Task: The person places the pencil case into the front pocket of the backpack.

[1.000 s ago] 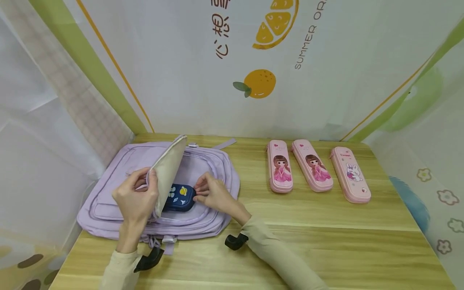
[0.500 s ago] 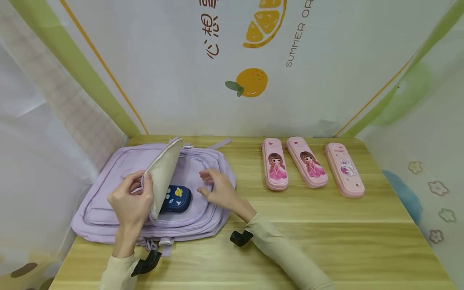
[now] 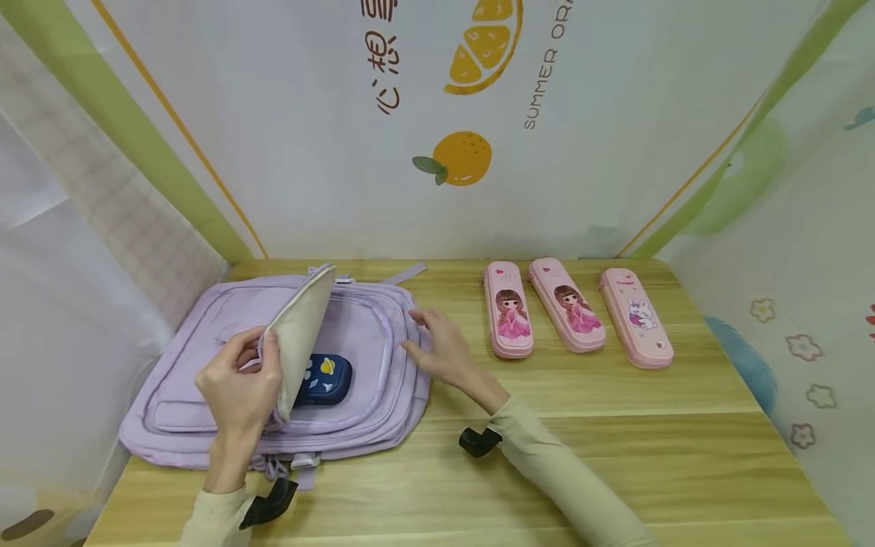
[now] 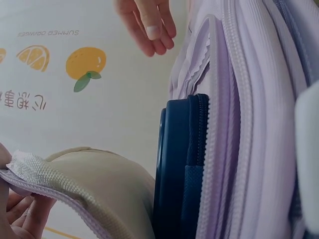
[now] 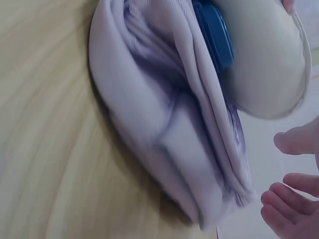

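A lilac backpack point(image 3: 198, 327) lies flat at the left of the table. Its front pocket flap point(image 3: 304, 323), with a cream lining, is lifted, and my left hand point(image 3: 239, 380) pinches the flap's edge. Inside the pocket lies a navy pencil case point(image 3: 330, 380) with a yellow planet and other shapes on it; the flap hides its left end. In the left wrist view the dark blue pencil case point(image 4: 174, 169) rests against the zipper. My right hand point(image 3: 447, 353) is above the bag's right edge, fingers relaxed and apart from the pencil case, holding nothing.
Three pink pencil cases lie side by side at the back right: two with a doll print, the left one point(image 3: 508, 311) and the middle one point(image 3: 567, 304), and one with a rabbit point(image 3: 637, 319). Printed curtains point(image 3: 328, 190) border the wooden table point(image 3: 547, 425).
My right hand has let go of the navy pencil case and moved right, away from it. My left hand still holds the flap. The head view has shifted slightly.
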The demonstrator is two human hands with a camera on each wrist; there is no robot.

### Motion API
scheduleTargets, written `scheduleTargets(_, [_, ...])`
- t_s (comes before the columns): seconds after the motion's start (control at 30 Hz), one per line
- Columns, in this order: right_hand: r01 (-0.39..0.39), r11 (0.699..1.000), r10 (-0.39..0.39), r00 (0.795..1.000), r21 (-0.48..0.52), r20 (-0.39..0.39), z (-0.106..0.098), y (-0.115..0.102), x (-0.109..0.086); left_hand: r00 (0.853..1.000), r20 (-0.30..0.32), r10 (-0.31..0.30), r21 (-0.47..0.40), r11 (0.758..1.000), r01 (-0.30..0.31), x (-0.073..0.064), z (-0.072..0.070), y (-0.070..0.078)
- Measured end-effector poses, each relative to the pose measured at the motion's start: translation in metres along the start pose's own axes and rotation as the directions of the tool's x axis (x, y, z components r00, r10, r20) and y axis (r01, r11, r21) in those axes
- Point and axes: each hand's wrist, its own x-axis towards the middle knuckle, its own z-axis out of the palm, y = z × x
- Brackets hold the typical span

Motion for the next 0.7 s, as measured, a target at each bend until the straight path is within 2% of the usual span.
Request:
scheduleTargets(0.13, [-0.048, 0.998, 0.047, 0.999, -0.043, -0.024, -0.008, 0.009, -0.002, 1.0, 0.016, 0.006, 0.015, 1.0, -0.006, 0.001, -0.001, -0.002])
scheduleTargets(0.37, [-0.139, 0.986, 0.14, 0.99, -0.093, 0.01, -0.032, 0.024, -0.006, 1.0, 0.007, 0.002, 0.023, 1.0, -0.002, 0.001, -0.002, -0.003])
scheduleTargets(0.57, [-0.175, 0.974, 0.169, 0.984, -0.146, -0.048, -0.049, 0.038, -0.015, 0.999, 0.03, 0.012, 0.014, 1.0, -0.013, -0.003, 0.0, -0.003])
scheduleTargets(0.7, [-0.238, 0.95, 0.215, 0.968, -0.201, -0.129, -0.062, 0.048, -0.019, 1.0, 0.017, 0.018, 0.005, 1.0, -0.018, -0.004, 0.0, -0.003])
